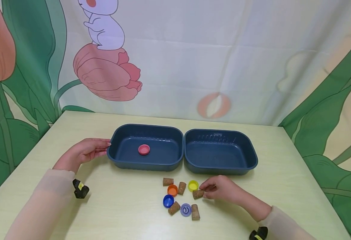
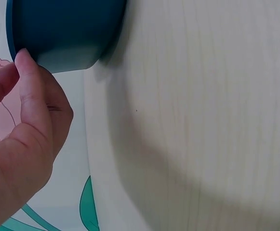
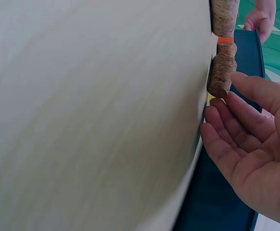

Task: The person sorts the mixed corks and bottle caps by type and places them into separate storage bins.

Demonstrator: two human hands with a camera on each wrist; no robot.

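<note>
Two dark blue plastic bins stand side by side, the left bin (image 1: 145,165) and the right bin (image 1: 220,170). A pink bottle cap (image 1: 143,149) lies inside the left one. At that bin's left end, my left hand (image 1: 88,150) holds the rim with thumb and fingertips; the left wrist view shows the thumb (image 2: 31,91) against its edge. My right hand (image 1: 223,190) pinches the end of a cork (image 1: 198,194) at the table, just below a yellow cap (image 1: 193,186). In the right wrist view this cork (image 3: 221,74) sits at the thumb and index fingertips.
Around it lie an orange cap (image 1: 172,190), a blue cap (image 1: 168,201), a purple cap (image 1: 186,210) and several corks, among them an upright-lying cork (image 1: 195,212). The pale wooden table (image 1: 118,206) ends at a printed curtain (image 1: 169,66) behind the bins.
</note>
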